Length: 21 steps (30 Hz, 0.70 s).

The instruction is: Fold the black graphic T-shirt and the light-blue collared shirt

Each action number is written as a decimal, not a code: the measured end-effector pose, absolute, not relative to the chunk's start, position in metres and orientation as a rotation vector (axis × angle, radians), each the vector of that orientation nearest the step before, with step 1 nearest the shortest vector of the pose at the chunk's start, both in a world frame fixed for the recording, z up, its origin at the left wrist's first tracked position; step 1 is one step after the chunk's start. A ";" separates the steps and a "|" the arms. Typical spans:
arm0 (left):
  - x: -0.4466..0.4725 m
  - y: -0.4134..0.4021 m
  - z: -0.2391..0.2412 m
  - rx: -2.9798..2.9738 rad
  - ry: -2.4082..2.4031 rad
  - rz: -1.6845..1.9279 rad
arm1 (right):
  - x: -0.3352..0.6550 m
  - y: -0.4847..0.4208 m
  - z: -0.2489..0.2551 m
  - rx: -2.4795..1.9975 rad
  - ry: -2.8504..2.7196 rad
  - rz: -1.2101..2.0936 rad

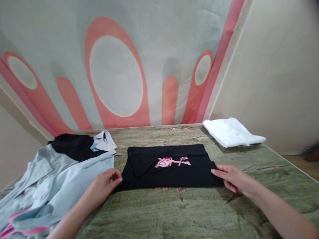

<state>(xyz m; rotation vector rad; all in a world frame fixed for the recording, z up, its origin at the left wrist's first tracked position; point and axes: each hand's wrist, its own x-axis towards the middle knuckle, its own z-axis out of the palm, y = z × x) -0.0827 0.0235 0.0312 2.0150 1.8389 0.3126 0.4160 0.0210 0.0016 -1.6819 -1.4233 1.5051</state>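
A black T-shirt [174, 177] with a pink printed figure lies partly folded into a long strip across the middle of the table. One sleeve is turned in over its left part. At the strip's left end, my left hand [106, 184] pinches the near corner between thumb and fingers. My right hand [233, 179] grips the right edge, thumb on top and the other fingers beneath the cloth. Both hands sit low, close to the tabletop.
Several loose garments, among them a light blue shirt [74, 176] and a black piece [74, 144], heap at the left. A folded white garment [231, 132] lies at the back right. The wood-patterned table [174, 212] ends at a patterned wall.
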 end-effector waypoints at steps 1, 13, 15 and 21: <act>-0.083 0.023 0.031 2.005 1.845 0.329 | 0.416 0.021 0.001 -1.688 -1.422 1.510; -0.081 0.022 0.030 1.979 1.897 0.379 | 0.419 0.022 -0.002 -1.746 -1.409 1.525; -0.081 0.021 0.033 1.916 1.873 0.456 | 0.418 0.023 -0.002 -1.763 -1.396 1.517; -0.078 0.019 0.035 1.543 1.641 0.494 | 0.417 0.023 -0.002 -1.784 -1.380 1.522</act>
